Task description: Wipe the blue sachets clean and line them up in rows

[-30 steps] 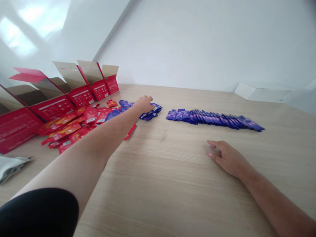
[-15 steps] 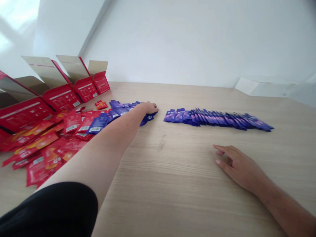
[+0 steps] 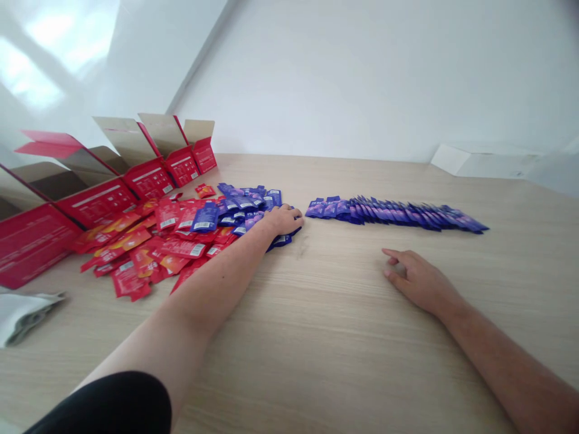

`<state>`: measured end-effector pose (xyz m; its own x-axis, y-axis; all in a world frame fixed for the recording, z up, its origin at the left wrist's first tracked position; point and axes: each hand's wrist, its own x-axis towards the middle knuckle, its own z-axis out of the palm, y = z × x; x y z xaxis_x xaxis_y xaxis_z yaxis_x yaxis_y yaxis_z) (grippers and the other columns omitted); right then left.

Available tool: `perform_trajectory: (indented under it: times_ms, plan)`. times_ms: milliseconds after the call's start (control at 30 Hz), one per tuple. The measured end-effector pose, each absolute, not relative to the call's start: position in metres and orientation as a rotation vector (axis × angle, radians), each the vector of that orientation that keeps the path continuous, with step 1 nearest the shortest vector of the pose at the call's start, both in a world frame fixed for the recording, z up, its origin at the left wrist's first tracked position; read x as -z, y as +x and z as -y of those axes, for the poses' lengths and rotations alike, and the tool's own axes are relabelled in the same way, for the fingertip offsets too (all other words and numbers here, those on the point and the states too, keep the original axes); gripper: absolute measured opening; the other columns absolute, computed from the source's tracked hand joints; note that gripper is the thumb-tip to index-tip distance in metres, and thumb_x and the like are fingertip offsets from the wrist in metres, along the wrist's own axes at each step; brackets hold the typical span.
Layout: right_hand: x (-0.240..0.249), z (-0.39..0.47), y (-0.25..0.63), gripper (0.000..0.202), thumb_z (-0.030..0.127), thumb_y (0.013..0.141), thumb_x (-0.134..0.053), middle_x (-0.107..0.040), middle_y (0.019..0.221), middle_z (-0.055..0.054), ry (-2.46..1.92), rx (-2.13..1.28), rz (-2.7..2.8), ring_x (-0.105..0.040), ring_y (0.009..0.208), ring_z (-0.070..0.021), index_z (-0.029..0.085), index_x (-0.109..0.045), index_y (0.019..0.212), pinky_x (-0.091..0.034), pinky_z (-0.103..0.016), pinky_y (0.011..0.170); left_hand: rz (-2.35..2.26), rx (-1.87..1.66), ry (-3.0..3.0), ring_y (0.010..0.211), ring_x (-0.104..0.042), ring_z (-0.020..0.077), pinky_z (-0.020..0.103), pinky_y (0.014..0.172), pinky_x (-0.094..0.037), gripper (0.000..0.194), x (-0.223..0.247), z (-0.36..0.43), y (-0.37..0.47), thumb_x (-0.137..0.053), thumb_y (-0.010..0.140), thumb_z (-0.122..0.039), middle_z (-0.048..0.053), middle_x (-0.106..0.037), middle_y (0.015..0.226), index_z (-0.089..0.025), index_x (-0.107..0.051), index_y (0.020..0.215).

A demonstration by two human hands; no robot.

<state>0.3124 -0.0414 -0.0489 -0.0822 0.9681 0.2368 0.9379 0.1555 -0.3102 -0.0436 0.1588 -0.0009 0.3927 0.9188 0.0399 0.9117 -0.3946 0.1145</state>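
Note:
My left hand (image 3: 284, 220) rests palm down on the right end of a loose pile of purple sachets (image 3: 244, 202); its fingers are bent over them, and whether it grips one is hidden. Beside and under that pile spread many red sachets (image 3: 149, 247). A long row of overlapping purple sachets (image 3: 393, 212) runs to the right, a small gap away from my left hand. My right hand (image 3: 416, 278) hovers or rests at the table in front of the row, thumb and fingers apart, holding nothing.
Several open red boxes (image 3: 151, 179) stand in a line at the back left, flaps up. A white folded item (image 3: 27, 313) lies at the left edge. A white box (image 3: 479, 161) sits at the back right by the wall.
The view has turned a little left, showing more boxes and the white folded item. My left hand has come slightly nearer over the purple pile. My right hand stays apart from the sachets.

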Motion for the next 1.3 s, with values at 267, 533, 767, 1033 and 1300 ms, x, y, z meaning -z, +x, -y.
perform_trajectory:
  times_ms: [267, 533, 767, 1033, 1300]
  plan:
    - [0.046, 0.042, 0.31, 0.053, 0.04, 0.09, -0.055, -0.066, 0.116, -0.009, -1.773, -0.077, 2.075, -0.061, 0.112, -0.0281, 0.022, -0.054, 0.14, -0.048, -0.046, 0.101, -1.48, -0.221, 2.702, 0.122, -0.054, 0.033, 0.054, 0.105, -0.04, 0.042, 0.002, -0.051, -0.037, -0.045, 0.093, -0.06, 0.004, -0.055, 0.14, -0.041, -0.063, 0.126]
    - [0.041, 0.049, 0.305, 0.051, 0.033, 0.089, -0.06, -0.065, 0.117, -0.009, -1.702, -0.114, 2.028, -0.059, 0.114, -0.0267, 0.022, -0.055, 0.139, -0.045, -0.045, 0.106, -1.191, -0.249, 2.819, 0.128, -0.051, 0.033, 0.053, 0.107, -0.039, 0.038, -0.007, 0.025, -0.022, -0.045, 0.094, -0.057, 0.003, -0.056, 0.14, -0.043, -0.065, 0.123]
    - [0.031, 0.063, 0.291, 0.049, 0.03, 0.089, -0.062, -0.066, 0.119, -0.01, -1.697, -0.216, 1.965, -0.066, 0.084, -0.0185, 0.021, -0.058, 0.137, -0.053, -0.039, 0.094, -0.929, -0.249, 2.891, 0.127, -0.053, 0.035, 0.057, 0.105, -0.041, 0.039, -0.012, 0.062, -0.004, -0.05, 0.091, -0.057, 0.004, -0.057, 0.14, -0.043, -0.065, 0.124]
    - [0.022, 0.113, 0.249, 0.055, 0.033, 0.091, -0.062, -0.059, 0.139, -0.014, -1.638, -0.692, 1.752, -0.07, 0.089, -0.0197, 0.024, -0.05, 0.144, -0.059, -0.042, 0.088, -0.732, -0.258, 2.805, 0.144, -0.038, 0.031, 0.053, 0.117, -0.031, 0.053, -0.023, 0.073, -0.027, -0.048, 0.094, -0.057, 0.001, -0.042, 0.157, -0.045, -0.047, 0.145]
    - [0.012, 0.141, 0.218, 0.065, 0.038, 0.093, -0.061, -0.04, 0.157, -0.016, -1.511, -1.219, 1.231, -0.059, 0.127, -0.0272, 0.025, -0.036, 0.152, -0.059, -0.042, 0.098, -1.099, -0.415, 2.702, 0.144, -0.038, 0.0271, 0.043, 0.119, -0.031, 0.064, -0.009, 0.068, -0.073, -0.051, 0.092, -0.061, 0.007, -0.045, 0.154, -0.033, -0.046, 0.148]
